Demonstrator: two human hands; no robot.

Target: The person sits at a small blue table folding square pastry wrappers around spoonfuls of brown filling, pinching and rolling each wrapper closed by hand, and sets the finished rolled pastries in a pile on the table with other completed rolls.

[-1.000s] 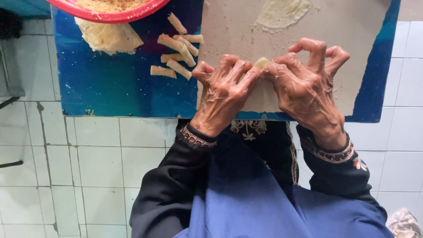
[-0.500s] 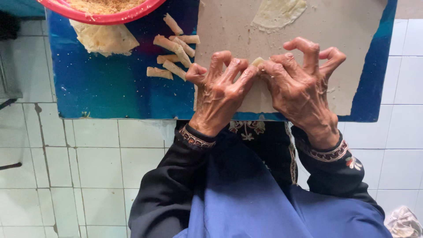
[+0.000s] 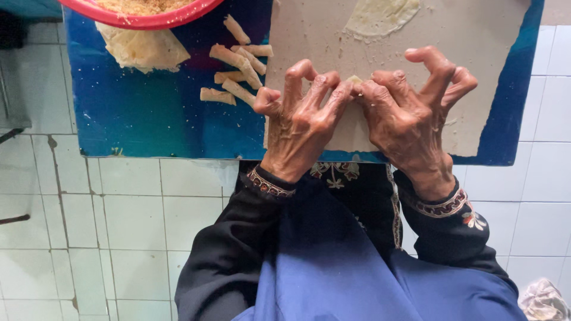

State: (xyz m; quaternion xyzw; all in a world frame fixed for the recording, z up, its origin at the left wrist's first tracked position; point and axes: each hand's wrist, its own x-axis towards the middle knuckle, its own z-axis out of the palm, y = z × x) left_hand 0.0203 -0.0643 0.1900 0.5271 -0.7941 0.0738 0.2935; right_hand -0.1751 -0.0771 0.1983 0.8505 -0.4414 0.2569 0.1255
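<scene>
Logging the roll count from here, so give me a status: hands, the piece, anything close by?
Left hand and right hand both pinching a small pale roll on the beige board. Finished rolls lie apart, left of the board.

Light was even, soft and diffuse, shadows faint. Focus stayed sharp throughout. No glare, slight edge distortion.

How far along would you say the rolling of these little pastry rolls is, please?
Done: a pile of thin, pale rolled pastry sticks lies on the blue table. In hand: the left hand and right hand press a small pale roll between their fingertips on the beige board. Left: a flat wrapper on the board, folded wrappers and filling in the red bowl.
</scene>
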